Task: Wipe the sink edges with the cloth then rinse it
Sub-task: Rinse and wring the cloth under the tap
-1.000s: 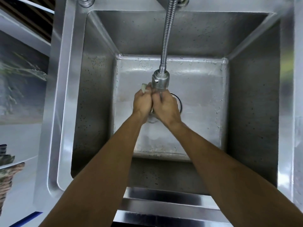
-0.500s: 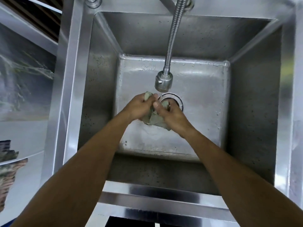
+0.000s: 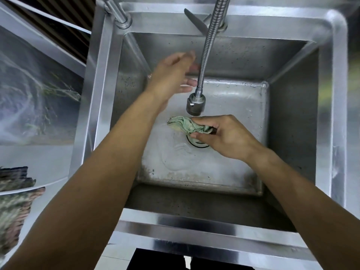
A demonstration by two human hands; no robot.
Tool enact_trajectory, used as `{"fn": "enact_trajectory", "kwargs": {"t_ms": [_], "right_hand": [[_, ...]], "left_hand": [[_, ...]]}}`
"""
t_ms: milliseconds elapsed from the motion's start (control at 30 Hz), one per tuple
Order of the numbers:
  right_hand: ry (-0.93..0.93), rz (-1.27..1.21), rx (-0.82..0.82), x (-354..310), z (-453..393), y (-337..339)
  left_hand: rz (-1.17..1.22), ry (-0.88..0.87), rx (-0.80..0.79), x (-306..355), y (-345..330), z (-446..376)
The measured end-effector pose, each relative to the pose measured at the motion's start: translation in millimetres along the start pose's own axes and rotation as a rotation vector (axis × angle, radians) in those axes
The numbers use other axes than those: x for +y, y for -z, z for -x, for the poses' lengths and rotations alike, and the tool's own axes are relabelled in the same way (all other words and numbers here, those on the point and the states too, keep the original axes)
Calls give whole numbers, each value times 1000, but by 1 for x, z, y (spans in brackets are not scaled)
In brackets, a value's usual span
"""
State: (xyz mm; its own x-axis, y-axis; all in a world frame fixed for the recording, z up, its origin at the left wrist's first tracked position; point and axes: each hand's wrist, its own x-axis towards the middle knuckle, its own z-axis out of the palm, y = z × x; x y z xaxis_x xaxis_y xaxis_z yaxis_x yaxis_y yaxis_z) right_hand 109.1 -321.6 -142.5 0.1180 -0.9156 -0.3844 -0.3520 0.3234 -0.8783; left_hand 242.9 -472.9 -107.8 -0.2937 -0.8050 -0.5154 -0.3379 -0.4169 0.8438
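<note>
A crumpled pale green cloth (image 3: 186, 125) hangs over the drain of the deep steel sink (image 3: 329, 106), just below the spray head (image 3: 195, 104) of the flexible faucet hose. My right hand (image 3: 224, 136) grips the cloth's right end, fingers curled round it. My left hand (image 3: 171, 75) is raised and blurred to the left of the hose, fingers spread and holding nothing. No stream of water is visible from the spray head. The sink floor is wet.
The faucet hose (image 3: 211, 41) arcs down from the back rim beside a flat lever handle (image 3: 195, 21). A second metal tap post (image 3: 118, 14) stands at the back left corner. A marbled counter (image 3: 39, 98) lies to the left. The drain ring (image 3: 196, 144) is partly covered.
Both hands held the cloth under the spray head before. My left hand has let go and swung up and left toward the hose; my right hand keeps the cloth, lower in the basin.
</note>
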Motion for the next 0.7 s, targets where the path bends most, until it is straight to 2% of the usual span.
{"fn": "enact_trajectory", "kwargs": {"t_ms": [133,333,433,500,567,600,633,700], "right_hand": [[10,47,3,0,1,-4],[-4,-10,31,5,2,-15],[-3,-9,36,6,0,-19],[-6,-29,36,7,-3,-22],[-7,-51,41,7,-5,-23],[-8,-65,45,7,-5,-24],[-7,-82,52,8,-6,-24],[-24,-123,68,11,-6,-23]], "left_hand": [[52,-106,131,31,-25,-10],[128,-23,163,44,-31,-30],[134,-154,201,37,-32,-37],[-61,-413,299,20,-28,-47],[-452,-611,448,14,-23,-51],[-648,-666,505,14,-20,-49],[-748,-680,520,16,-17,-47],[-738,-641,466,12,-10,-36]]}}
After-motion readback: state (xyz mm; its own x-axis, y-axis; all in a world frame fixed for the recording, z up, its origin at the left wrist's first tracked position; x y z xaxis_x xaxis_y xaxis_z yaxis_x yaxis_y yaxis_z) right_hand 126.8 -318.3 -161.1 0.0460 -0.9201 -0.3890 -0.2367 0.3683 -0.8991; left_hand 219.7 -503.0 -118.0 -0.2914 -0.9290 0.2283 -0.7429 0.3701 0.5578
